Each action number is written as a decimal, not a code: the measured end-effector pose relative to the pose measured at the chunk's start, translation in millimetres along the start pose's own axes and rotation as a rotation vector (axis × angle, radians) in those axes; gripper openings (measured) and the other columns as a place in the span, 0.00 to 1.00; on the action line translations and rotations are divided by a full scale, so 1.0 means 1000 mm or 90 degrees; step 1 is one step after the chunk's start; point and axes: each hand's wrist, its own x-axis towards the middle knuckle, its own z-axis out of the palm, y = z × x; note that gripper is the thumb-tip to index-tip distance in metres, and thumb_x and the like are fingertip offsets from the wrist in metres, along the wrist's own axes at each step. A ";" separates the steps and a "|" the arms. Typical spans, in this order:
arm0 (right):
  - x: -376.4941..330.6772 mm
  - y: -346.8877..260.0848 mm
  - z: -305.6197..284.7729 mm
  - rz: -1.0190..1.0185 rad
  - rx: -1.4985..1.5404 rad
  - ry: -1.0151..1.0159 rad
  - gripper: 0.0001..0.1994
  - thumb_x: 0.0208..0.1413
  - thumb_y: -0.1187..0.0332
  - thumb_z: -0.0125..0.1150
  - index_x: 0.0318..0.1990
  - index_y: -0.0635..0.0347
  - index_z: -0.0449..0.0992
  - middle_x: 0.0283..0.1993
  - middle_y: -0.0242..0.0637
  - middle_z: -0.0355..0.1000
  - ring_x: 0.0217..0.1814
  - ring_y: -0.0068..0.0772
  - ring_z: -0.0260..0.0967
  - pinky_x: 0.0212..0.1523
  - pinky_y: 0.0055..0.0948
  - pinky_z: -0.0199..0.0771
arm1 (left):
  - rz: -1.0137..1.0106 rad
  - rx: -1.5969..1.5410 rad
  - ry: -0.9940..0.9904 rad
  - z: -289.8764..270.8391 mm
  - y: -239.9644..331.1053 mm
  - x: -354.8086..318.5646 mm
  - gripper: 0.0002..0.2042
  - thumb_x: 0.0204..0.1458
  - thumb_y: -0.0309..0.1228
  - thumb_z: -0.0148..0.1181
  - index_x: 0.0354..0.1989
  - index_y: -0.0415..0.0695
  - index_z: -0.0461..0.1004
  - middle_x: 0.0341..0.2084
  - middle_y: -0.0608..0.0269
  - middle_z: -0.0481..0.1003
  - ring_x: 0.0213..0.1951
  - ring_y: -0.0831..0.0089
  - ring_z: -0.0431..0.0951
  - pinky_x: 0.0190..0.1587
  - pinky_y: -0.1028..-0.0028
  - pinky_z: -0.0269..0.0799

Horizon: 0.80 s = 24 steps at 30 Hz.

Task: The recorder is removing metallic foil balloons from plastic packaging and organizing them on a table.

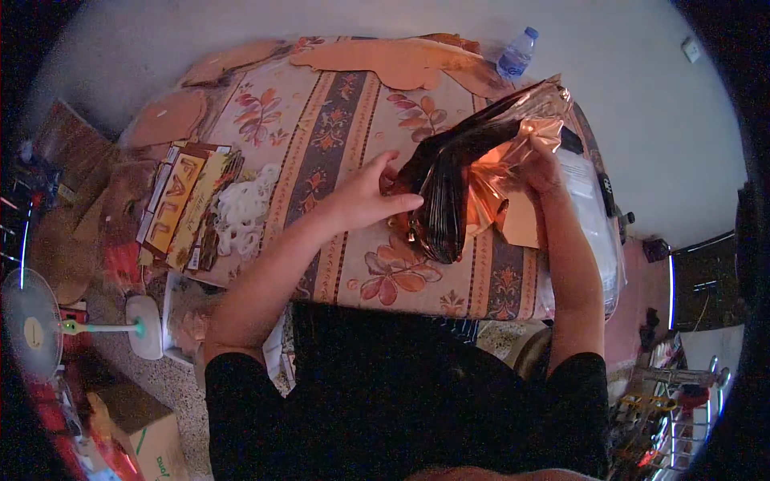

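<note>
Two hands work a bundle of copper foil (473,172) above the near right part of the table (321,136). At its left edge lie cardboard signs (180,204) and white cutouts (245,208). Left hand (365,196) pinches the foil's dark folded end; right hand (537,172) clasps the crinkled sheet. A water bottle (516,54) stands beyond the far right corner.
</note>
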 end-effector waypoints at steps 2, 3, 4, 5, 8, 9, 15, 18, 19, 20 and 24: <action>-0.006 -0.003 0.027 0.021 -0.028 0.019 0.13 0.54 0.69 0.57 0.47 0.59 0.68 0.42 0.34 0.72 0.43 0.30 0.71 0.45 0.32 0.73 | 0.038 0.011 0.029 0.001 0.000 0.003 0.39 0.43 0.48 0.66 0.57 0.35 0.57 0.46 0.48 0.69 0.45 0.62 0.73 0.47 0.68 0.68; -0.007 -0.005 0.036 0.007 -0.058 -0.068 0.13 0.56 0.68 0.55 0.47 0.59 0.69 0.42 0.34 0.72 0.43 0.29 0.72 0.44 0.30 0.73 | 0.068 -0.017 0.000 -0.002 0.006 0.004 0.40 0.42 0.49 0.67 0.56 0.34 0.58 0.47 0.47 0.69 0.46 0.62 0.72 0.48 0.68 0.67; 0.000 -0.008 0.026 0.001 -0.058 -0.063 0.13 0.56 0.68 0.55 0.47 0.59 0.69 0.42 0.34 0.72 0.43 0.29 0.72 0.44 0.30 0.73 | 0.098 -0.046 -0.029 -0.003 0.009 0.006 0.40 0.40 0.49 0.68 0.55 0.34 0.58 0.47 0.47 0.68 0.48 0.62 0.71 0.50 0.67 0.66; 0.010 -0.016 0.011 0.031 -0.081 -0.112 0.12 0.56 0.68 0.54 0.47 0.60 0.69 0.41 0.34 0.72 0.42 0.28 0.72 0.43 0.29 0.73 | 0.105 -0.043 -0.040 0.000 0.006 0.009 0.40 0.40 0.49 0.68 0.55 0.34 0.58 0.47 0.47 0.68 0.48 0.62 0.71 0.50 0.67 0.66; 0.018 -0.018 0.020 -0.005 -0.187 -0.115 0.12 0.57 0.68 0.53 0.47 0.60 0.70 0.39 0.31 0.73 0.39 0.25 0.71 0.42 0.27 0.72 | 0.139 0.091 0.075 0.009 -0.008 0.018 0.40 0.40 0.47 0.69 0.55 0.34 0.56 0.49 0.45 0.66 0.52 0.61 0.68 0.53 0.67 0.63; 0.023 -0.021 0.018 -0.021 -0.218 -0.105 0.14 0.57 0.65 0.54 0.48 0.62 0.70 0.42 0.34 0.73 0.42 0.28 0.71 0.44 0.28 0.72 | 0.120 0.056 0.102 0.016 -0.002 0.020 0.41 0.40 0.46 0.69 0.56 0.34 0.54 0.50 0.44 0.64 0.53 0.61 0.66 0.55 0.66 0.62; 0.023 -0.027 0.032 -0.084 -0.289 -0.088 0.15 0.57 0.65 0.55 0.48 0.63 0.70 0.44 0.34 0.71 0.46 0.26 0.69 0.49 0.26 0.69 | 0.082 0.004 0.218 0.041 0.007 0.042 0.47 0.40 0.41 0.70 0.60 0.34 0.42 0.51 0.41 0.62 0.52 0.59 0.67 0.54 0.67 0.63; 0.025 -0.033 0.029 -0.143 -0.327 0.002 0.14 0.56 0.65 0.56 0.47 0.63 0.71 0.43 0.31 0.71 0.42 0.23 0.67 0.44 0.24 0.68 | 0.060 -0.062 0.260 0.046 -0.005 0.054 0.45 0.40 0.38 0.69 0.60 0.35 0.44 0.49 0.42 0.64 0.47 0.60 0.71 0.50 0.68 0.66; 0.027 -0.039 0.023 -0.136 -0.343 -0.018 0.12 0.56 0.69 0.55 0.47 0.61 0.70 0.44 0.31 0.70 0.44 0.23 0.67 0.46 0.25 0.69 | 0.088 -0.080 0.316 0.046 -0.009 0.058 0.42 0.39 0.37 0.69 0.59 0.36 0.48 0.47 0.45 0.66 0.44 0.63 0.73 0.47 0.69 0.68; 0.026 -0.042 0.023 -0.126 -0.359 -0.037 0.11 0.56 0.72 0.54 0.47 0.59 0.70 0.44 0.30 0.70 0.46 0.23 0.67 0.48 0.26 0.69 | 0.089 -0.079 0.312 0.040 -0.008 0.061 0.42 0.39 0.37 0.69 0.59 0.36 0.48 0.47 0.45 0.66 0.44 0.63 0.73 0.47 0.69 0.68; 0.022 -0.054 0.026 -0.117 -0.367 -0.105 0.12 0.56 0.72 0.54 0.47 0.60 0.70 0.44 0.30 0.69 0.46 0.23 0.67 0.49 0.26 0.69 | -0.057 -0.039 0.062 0.025 0.005 0.068 0.22 0.39 0.32 0.67 0.43 0.38 0.69 0.29 0.55 0.75 0.34 0.70 0.76 0.37 0.71 0.71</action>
